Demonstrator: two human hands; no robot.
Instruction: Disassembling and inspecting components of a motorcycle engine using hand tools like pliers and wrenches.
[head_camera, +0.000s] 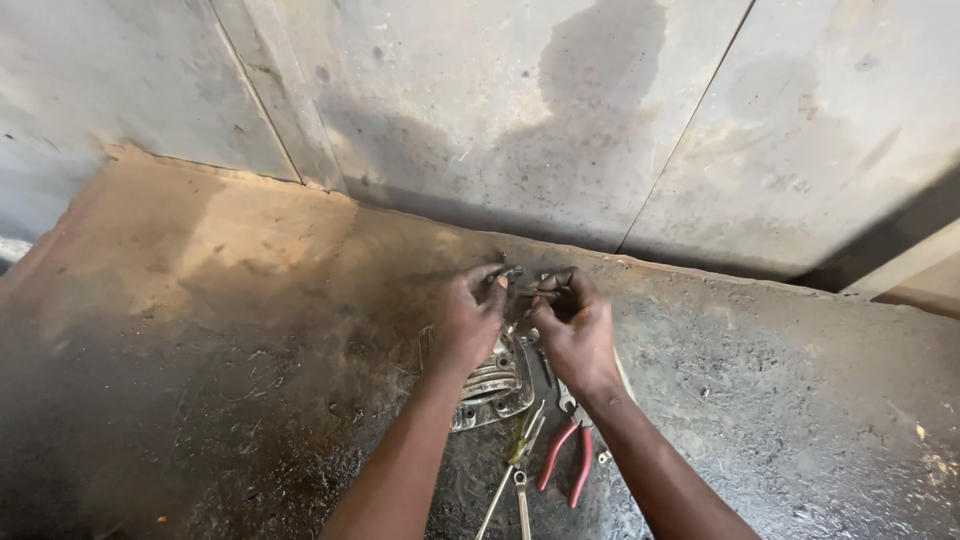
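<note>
Centre frame, the left hand (468, 318) and right hand (574, 330) both pinched a small metal part (530, 291) above the finned engine cover (492, 385). Pliers (566, 455) lay below. Best kept steady, fingertips close, imo.

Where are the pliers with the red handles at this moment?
In the head view the red-handled pliers lie low on the dirty floor, just under the right forearm, right of the screwdriver and the finned metal cover.
</note>
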